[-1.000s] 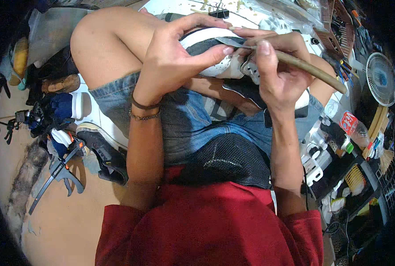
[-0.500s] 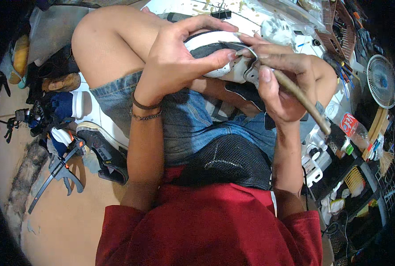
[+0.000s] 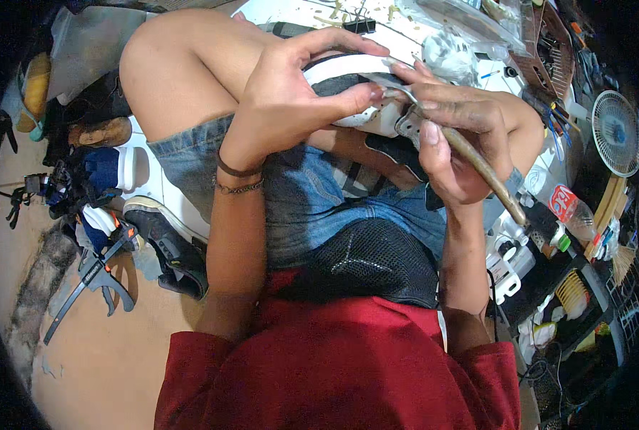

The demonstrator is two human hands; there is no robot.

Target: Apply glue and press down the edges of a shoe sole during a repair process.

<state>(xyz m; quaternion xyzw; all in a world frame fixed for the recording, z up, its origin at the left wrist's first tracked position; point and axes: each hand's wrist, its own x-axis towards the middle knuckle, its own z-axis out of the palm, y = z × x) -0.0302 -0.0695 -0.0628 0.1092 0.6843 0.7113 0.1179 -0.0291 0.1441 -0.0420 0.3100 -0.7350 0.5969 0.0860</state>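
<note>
My left hand [image 3: 276,107] is wrapped round a white and black shoe [image 3: 344,66], its fingers over the top edge and its thumb across the side. My right hand [image 3: 459,136] grips a tool with a long wooden handle [image 3: 495,179]; its thin metal end rests on the shoe beside my left thumb, the tip partly hidden. Beneath the shoe, a dark piece [image 3: 391,150] lies over my legs. A black mesh item [image 3: 373,265] sits in my lap.
Shoes [image 3: 161,229] and clamps [image 3: 90,272] lie at my left. At my right are a plastic bottle [image 3: 570,215], a white fan cover [image 3: 613,132] and assorted tools. A brown crate [image 3: 549,46] stands behind plastic bags at the back right.
The shoe and both hands have shifted slightly down and right. My right hand has turned the tool, so its handle end points lower and more steeply toward my body.
</note>
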